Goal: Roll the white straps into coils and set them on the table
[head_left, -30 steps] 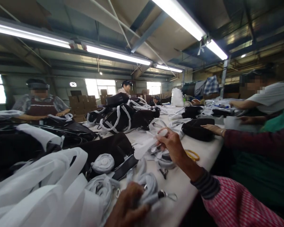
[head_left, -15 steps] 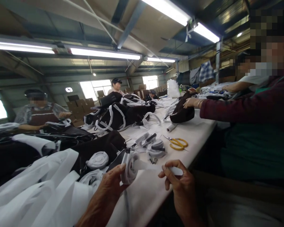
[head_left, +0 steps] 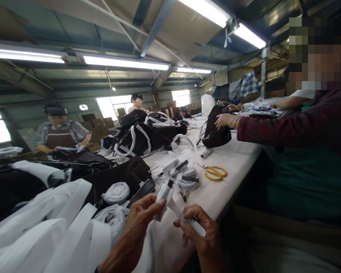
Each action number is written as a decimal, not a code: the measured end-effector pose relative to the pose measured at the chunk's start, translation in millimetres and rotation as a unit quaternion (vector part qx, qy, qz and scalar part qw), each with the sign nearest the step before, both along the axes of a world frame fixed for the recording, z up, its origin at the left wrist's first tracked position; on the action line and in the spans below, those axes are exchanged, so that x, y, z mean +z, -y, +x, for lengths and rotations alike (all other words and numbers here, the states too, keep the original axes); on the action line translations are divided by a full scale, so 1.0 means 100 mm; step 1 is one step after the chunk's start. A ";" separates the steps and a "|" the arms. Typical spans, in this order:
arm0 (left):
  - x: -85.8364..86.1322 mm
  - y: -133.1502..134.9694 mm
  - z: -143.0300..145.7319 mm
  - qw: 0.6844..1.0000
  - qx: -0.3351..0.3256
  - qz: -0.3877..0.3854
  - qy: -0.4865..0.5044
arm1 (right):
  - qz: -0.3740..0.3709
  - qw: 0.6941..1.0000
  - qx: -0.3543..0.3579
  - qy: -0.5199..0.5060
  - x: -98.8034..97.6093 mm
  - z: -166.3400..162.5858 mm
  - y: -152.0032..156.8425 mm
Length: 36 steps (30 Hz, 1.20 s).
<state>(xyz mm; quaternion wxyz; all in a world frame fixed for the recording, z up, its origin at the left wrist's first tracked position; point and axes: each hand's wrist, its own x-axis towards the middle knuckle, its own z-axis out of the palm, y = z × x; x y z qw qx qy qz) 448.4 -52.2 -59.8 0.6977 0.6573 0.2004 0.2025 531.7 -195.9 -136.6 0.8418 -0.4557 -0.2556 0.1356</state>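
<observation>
My left hand (head_left: pixel 139 222) is closed on a coiled strap (head_left: pixel 164 196) wrapped in white material, with a black end showing at its top. From the coil a thin white strip (head_left: pixel 175 209) runs down to my right hand (head_left: pixel 202 227), whose fingers pinch it; its loose end sticks out past them. Just beyond my hands lie more white-wrapped coiled straps (head_left: pixel 189 178) and a small metal clip (head_left: pixel 184 195). To the left, another white coil (head_left: pixel 116 192) rests by a dark bag (head_left: pixel 122 170).
Yellow-handled scissors (head_left: pixel 214 172) lie on the white table (head_left: pixel 230 159). Long white strips (head_left: pixel 39 220) are heaped at the near left. Dark bags with white-wrapped handles (head_left: pixel 136 138) pile up behind. On the right, a co-worker's hand (head_left: pixel 226 120) touches a dark bag (head_left: pixel 216 136).
My left hand has turned the coil from its spiral face to edge-on. My right hand has moved down and left, closer to it. The co-worker at far left has shifted right.
</observation>
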 end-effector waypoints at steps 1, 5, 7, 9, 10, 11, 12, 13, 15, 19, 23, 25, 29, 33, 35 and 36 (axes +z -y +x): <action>0.04 0.02 0.01 1.000 -0.006 0.022 -0.001 | -0.001 1.000 -0.001 0.004 0.00 0.01 0.05; 0.09 0.07 0.06 0.998 -0.031 0.048 -0.010 | 0.003 1.000 -0.017 0.010 0.02 0.07 0.22; 0.02 0.07 0.08 0.999 -0.042 0.025 -0.020 | 0.004 1.000 -0.008 0.008 0.02 0.08 0.24; -0.06 0.08 0.08 0.999 -0.047 -0.005 -0.028 | 0.008 1.000 0.016 0.012 0.00 0.09 0.22; -0.09 0.08 0.08 0.998 -0.047 -0.015 -0.030 | 0.010 0.999 0.030 0.017 -0.01 0.10 0.21; -0.11 0.09 0.07 0.998 -0.046 -0.021 -0.031 | 0.011 0.999 0.040 0.022 -0.02 0.11 0.20; -0.12 0.10 0.06 0.998 -0.047 -0.024 -0.031 | 0.011 0.999 0.045 0.027 -0.03 0.12 0.19; -0.13 0.11 0.05 0.998 -0.048 -0.026 -0.029 | 0.010 0.998 0.047 0.030 -0.04 0.12 0.19; -0.11 0.12 0.03 0.998 -0.050 -0.039 -0.021 | 0.012 0.999 0.043 0.026 -0.05 0.14 0.20; -0.07 0.11 0.02 0.998 -0.036 -0.057 -0.012 | 0.030 0.998 0.053 0.009 -0.06 0.12 0.25; -0.09 0.09 0.04 0.999 -0.005 -0.024 -0.028 | 0.036 0.996 0.086 0.013 -0.07 0.09 0.26; -0.10 0.09 0.03 0.999 -0.010 -0.047 -0.017 | 0.029 0.997 0.077 0.012 -0.07 0.09 0.24; -0.08 0.11 0.01 0.995 -0.044 -0.086 0.009 | 0.036 0.997 0.057 -0.048 0.01 0.09 0.21; -0.09 0.09 0.02 0.997 -0.018 -0.073 -0.003 | 0.075 0.985 0.134 -0.079 0.08 0.06 0.18; -0.11 0.08 0.04 0.998 0.006 -0.064 -0.015 | 0.061 0.987 0.141 -0.052 0.05 0.06 0.17; -0.12 0.07 0.04 0.998 0.013 -0.061 -0.017 | 0.044 0.989 0.137 -0.029 0.03 0.07 0.17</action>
